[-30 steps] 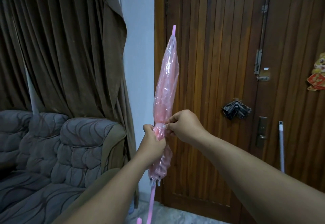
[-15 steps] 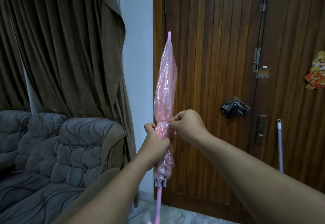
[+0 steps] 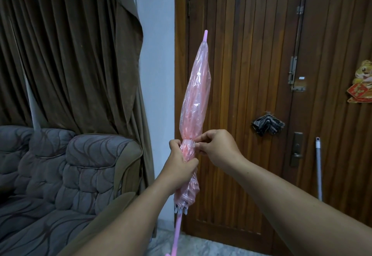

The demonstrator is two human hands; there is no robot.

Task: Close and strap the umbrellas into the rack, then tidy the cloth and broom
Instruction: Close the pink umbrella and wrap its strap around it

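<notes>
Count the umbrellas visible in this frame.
2: a pink umbrella held upright, gripped by the left hand and pinched by the right hand; a folded dark umbrella hanging on the door. Others may be out of view.

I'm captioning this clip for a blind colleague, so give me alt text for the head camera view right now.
Two hands fasten the strap around a closed pink umbrella held upright: the left hand grips the folded canopy while the right hand pinches the strap. Behind are a wooden door, brown curtains and a grey sofa.
</notes>
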